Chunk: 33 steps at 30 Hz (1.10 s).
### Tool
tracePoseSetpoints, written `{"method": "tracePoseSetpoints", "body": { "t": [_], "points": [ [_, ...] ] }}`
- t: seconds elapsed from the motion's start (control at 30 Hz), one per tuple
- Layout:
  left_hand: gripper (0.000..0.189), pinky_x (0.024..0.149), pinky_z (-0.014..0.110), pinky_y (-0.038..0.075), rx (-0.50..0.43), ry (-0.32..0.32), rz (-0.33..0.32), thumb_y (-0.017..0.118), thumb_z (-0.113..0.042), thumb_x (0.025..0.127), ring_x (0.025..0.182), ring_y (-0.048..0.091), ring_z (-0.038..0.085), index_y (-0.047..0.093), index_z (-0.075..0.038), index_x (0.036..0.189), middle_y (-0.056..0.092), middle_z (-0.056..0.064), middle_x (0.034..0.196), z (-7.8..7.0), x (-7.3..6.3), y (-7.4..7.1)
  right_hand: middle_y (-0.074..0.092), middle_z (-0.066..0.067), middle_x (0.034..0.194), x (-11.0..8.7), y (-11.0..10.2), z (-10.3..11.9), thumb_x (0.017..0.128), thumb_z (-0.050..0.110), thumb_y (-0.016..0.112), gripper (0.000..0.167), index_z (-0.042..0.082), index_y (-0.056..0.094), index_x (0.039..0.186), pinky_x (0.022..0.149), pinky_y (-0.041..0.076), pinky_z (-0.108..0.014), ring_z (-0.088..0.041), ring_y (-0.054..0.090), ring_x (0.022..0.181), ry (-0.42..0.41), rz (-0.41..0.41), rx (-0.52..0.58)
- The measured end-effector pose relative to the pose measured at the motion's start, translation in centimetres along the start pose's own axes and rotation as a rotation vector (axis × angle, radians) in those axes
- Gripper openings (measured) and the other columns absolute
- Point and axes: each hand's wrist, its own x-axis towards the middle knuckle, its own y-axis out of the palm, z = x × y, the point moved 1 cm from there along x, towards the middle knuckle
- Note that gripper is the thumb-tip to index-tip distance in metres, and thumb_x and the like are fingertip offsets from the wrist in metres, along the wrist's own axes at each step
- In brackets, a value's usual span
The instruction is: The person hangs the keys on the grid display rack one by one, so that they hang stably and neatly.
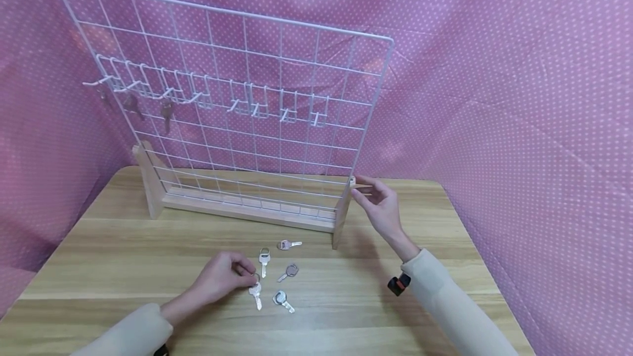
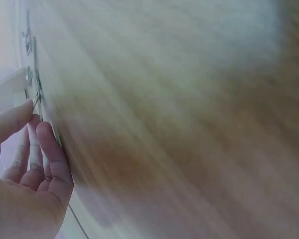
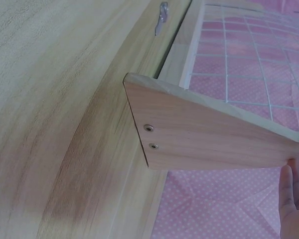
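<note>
In the head view my left hand (image 1: pixel 221 278) pinches the ring of a silver key (image 1: pixel 255 290) between thumb and fingertips, low at the table. Several other keys lie just to its right, among them one with a ring (image 1: pixel 264 257), a round-headed key (image 1: pixel 292 271) and another key (image 1: pixel 283 298). My right hand (image 1: pixel 382 207) holds the top of the wooden side support (image 1: pixel 342 210) of a white wire grid rack (image 1: pixel 245 45), thumb in front and fingers behind. In the right wrist view, fingers (image 3: pixel 286 191) touch that support's edge.
White hooks (image 1: pixel 198 95) line the grid's middle, and keys hang at its left, one being a dark key (image 1: pixel 167 113). A wooden crossbar (image 1: pixel 247 213) joins the supports on the wooden table (image 1: pixel 99 257). Pink dotted cloth (image 1: pixel 494 98) surrounds the table.
</note>
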Motion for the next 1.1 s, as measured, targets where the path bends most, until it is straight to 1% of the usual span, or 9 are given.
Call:
{"method": "tracePoseSetpoints", "body": {
  "t": [0.03,0.13,0.27,0.33,0.47,0.57,0.7,0.93,1.1],
  "points": [
    [0.019,0.066,0.019,0.052,-0.011,0.001,0.000,0.091,-0.011,0.078,0.074,0.065,0.011,0.077,-0.008,0.090,0.075,0.000,0.082,0.0,0.0,-0.2,0.071,-0.027,0.125,0.0,0.0,0.0,0.095,-0.004,0.072,0.035,-0.011,0.065,0.128,0.085,0.062,-0.018,-0.006,0.074,0.097,0.000,0.000,-0.004],
    [0.016,0.062,0.020,0.052,-0.023,-0.035,-0.014,0.090,-0.013,0.080,0.073,0.065,0.012,0.078,-0.010,0.090,0.076,0.000,0.082,0.0,-0.1,-0.6,0.073,-0.023,0.125,0.0,0.0,0.0,0.095,0.000,0.074,0.035,-0.010,0.066,0.128,0.085,0.062,-0.018,-0.007,0.074,0.098,-0.001,0.002,-0.010],
    [0.012,0.057,0.022,0.052,-0.050,-0.096,-0.038,0.086,-0.015,0.084,0.072,0.065,0.016,0.078,-0.012,0.092,0.076,0.000,0.084,-0.2,-0.2,-1.5,0.070,-0.030,0.128,0.1,0.0,0.1,0.095,-0.002,0.073,0.035,-0.010,0.065,0.129,0.086,0.062,-0.018,-0.005,0.074,0.098,0.008,0.008,-0.009],
    [0.012,0.057,0.023,0.052,-0.067,-0.101,-0.047,0.085,-0.016,0.086,0.073,0.065,0.018,0.078,-0.012,0.094,0.076,0.001,0.086,-0.4,-0.1,-2.1,0.068,-0.033,0.129,0.1,0.1,0.2,0.095,-0.004,0.072,0.035,-0.010,0.065,0.129,0.086,0.062,-0.018,-0.005,0.074,0.097,0.017,0.012,-0.009],
    [0.017,0.059,0.023,0.052,-0.078,-0.050,-0.058,0.084,-0.021,0.089,0.073,0.062,0.016,0.078,-0.010,0.099,0.076,0.004,0.090,-0.9,-0.1,-3.7,0.067,-0.035,0.129,0.1,0.2,0.3,0.094,-0.008,0.071,0.036,-0.011,0.065,0.129,0.085,0.062,-0.018,-0.004,0.073,0.096,0.029,0.012,0.000],
    [0.021,0.060,0.022,0.050,-0.080,-0.004,-0.081,0.082,-0.025,0.090,0.072,0.060,0.015,0.077,-0.009,0.103,0.076,0.007,0.091,-1.8,0.0,-5.3,0.067,-0.034,0.130,0.1,0.2,0.2,0.094,-0.008,0.071,0.036,-0.011,0.065,0.129,0.086,0.062,-0.017,0.000,0.072,0.096,0.031,0.015,0.005],
    [0.025,0.059,0.022,0.051,-0.089,0.058,-0.145,0.082,-0.028,0.092,0.070,0.060,0.012,0.077,-0.008,0.106,0.074,0.009,0.088,-3.5,0.1,-7.7,0.065,-0.036,0.131,0.1,0.2,0.2,0.095,-0.006,0.071,0.036,-0.011,0.065,0.130,0.086,0.062,-0.018,-0.001,0.073,0.096,0.030,0.019,0.011],
    [0.023,0.055,0.023,0.052,-0.060,0.214,-0.271,0.079,-0.026,0.096,0.065,0.062,0.007,0.078,-0.004,0.105,0.073,-0.010,0.077,-6.3,0.3,-11.5,0.067,-0.034,0.129,0.0,0.1,0.1,0.095,-0.005,0.072,0.036,-0.011,0.065,0.129,0.086,0.062,-0.018,-0.006,0.074,0.097,0.032,0.007,0.001],
    [0.023,0.058,0.020,0.054,-0.063,0.273,-0.337,0.079,-0.024,0.097,0.067,0.063,0.006,0.077,-0.004,0.107,0.071,-0.019,0.078,-8.3,0.5,-14.0,0.067,-0.034,0.130,0.0,0.0,0.2,0.094,-0.007,0.071,0.035,-0.010,0.066,0.129,0.085,0.062,-0.017,-0.002,0.073,0.096,0.034,0.001,-0.009]
  ]
}}
